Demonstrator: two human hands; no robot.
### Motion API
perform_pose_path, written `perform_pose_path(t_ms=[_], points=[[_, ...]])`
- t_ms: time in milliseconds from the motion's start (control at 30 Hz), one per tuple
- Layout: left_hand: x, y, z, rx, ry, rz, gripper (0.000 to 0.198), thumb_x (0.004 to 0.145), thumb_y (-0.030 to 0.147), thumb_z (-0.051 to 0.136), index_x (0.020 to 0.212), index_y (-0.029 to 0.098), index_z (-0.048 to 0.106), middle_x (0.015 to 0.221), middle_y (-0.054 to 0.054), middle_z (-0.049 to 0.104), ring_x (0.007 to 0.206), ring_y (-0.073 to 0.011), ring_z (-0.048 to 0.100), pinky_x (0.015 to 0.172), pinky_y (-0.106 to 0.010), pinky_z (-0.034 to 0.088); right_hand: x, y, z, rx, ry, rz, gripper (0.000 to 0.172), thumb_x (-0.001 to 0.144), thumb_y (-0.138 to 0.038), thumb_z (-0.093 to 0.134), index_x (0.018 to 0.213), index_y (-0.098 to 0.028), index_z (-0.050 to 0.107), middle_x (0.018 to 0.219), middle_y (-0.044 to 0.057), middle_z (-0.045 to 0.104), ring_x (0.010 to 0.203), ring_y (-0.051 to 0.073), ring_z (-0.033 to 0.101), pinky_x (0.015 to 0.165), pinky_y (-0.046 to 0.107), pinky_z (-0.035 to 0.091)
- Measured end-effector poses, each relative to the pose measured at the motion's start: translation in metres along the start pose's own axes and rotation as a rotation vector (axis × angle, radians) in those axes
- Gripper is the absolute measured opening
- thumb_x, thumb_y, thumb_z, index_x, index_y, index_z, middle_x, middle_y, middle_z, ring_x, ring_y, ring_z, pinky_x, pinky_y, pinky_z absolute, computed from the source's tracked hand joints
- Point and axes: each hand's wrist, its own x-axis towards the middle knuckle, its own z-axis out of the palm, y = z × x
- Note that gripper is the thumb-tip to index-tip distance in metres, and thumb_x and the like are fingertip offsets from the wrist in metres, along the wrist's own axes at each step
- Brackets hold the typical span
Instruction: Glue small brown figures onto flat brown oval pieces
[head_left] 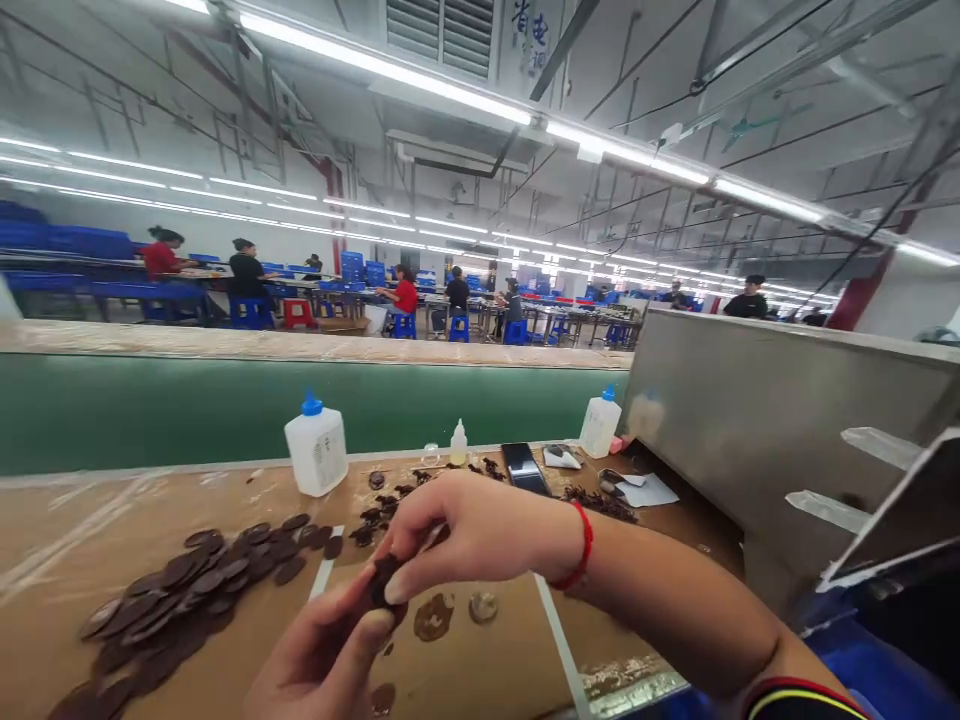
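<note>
My left hand (326,655) and my right hand (469,535) meet over the brown work surface. Between their fingertips is a small dark brown piece (384,580), partly covered by fingers; it looks like one of the flat discs with something small on it, though I cannot make out the detail. The left thumb and fingers pinch it from below, the right ones from above. To the left lies a heap of dark brown oval discs (202,580). Behind my right hand sit several small dark figure-shaped pieces (373,515).
A white bottle with a blue cap (316,450) stands behind the heap, another bottle (600,425) farther right. A small dropper bottle (458,443) and a phone (525,468) lie between. A metal panel (780,420) borders the right; a green conveyor belt (187,410) runs behind. People sit beyond.
</note>
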Motion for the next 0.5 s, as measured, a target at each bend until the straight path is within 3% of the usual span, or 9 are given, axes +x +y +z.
perform_pose_path(t_ms=[133, 200, 267, 367, 500], points=[[-0.015, 0.011, 0.004, -0.072, -0.057, 0.015, 0.045, 0.046, 0.031, 0.098, 0.08, 0.018, 0.072, 0.09, -0.004, 0.074, 0.079, -0.0174, 0.07, 0.071, -0.021, 0.06, -0.007, -0.016, 0.008, -0.057, 0.032, 0.039, 0.006, 0.084, -0.018, 0.071, 0.081, -0.015, 0.067, 0.072, -0.004, 0.062, 0.063, 0.009, 0.053, 0.057, 0.019, 0.04], [-0.02, 0.017, 0.004, -0.14, -0.124, 0.015, 0.041, 0.053, 0.031, 0.096, 0.084, 0.018, 0.072, 0.089, -0.004, 0.072, 0.083, -0.0175, 0.069, 0.073, -0.022, 0.059, -0.014, -0.027, 0.012, -0.152, 0.081, -0.004, 0.001, 0.085, -0.017, 0.069, 0.085, -0.018, 0.069, 0.073, -0.004, 0.063, 0.066, 0.011, 0.056, 0.058, 0.02, 0.042], [-0.026, 0.024, 0.004, -0.212, -0.187, -0.032, 0.036, 0.06, 0.03, 0.094, 0.088, 0.02, 0.072, 0.09, -0.003, 0.072, 0.083, -0.0166, 0.07, 0.074, -0.022, 0.059, -0.023, -0.033, 0.019, -0.282, 0.153, -0.114, 0.019, 0.082, -0.017, 0.074, 0.1, -0.023, 0.07, 0.092, -0.005, 0.069, 0.083, 0.013, 0.063, 0.073, 0.022, 0.05], [-0.036, 0.036, 0.005, -0.306, -0.264, -0.117, 0.029, 0.069, 0.028, 0.089, 0.092, 0.023, 0.072, 0.094, -0.003, 0.071, 0.085, -0.0163, 0.07, 0.077, -0.024, 0.058, -0.032, -0.03, 0.036, -0.467, 0.336, -0.296, 0.059, 0.079, -0.017, 0.079, 0.132, -0.027, 0.056, 0.125, -0.002, 0.064, 0.11, 0.018, 0.063, 0.095, 0.027, 0.052], [-0.048, 0.044, 0.007, -0.381, -0.349, -0.123, 0.026, 0.075, 0.025, 0.085, 0.097, 0.025, 0.073, 0.097, -0.002, 0.071, 0.089, -0.0135, 0.069, 0.081, -0.02, 0.056, -0.031, -0.011, 0.063, -0.652, 0.603, -0.51, 0.046, 0.09, -0.012, 0.064, 0.135, -0.017, 0.054, 0.143, 0.006, 0.052, 0.126, 0.02, 0.054, 0.106, 0.033, 0.049]])
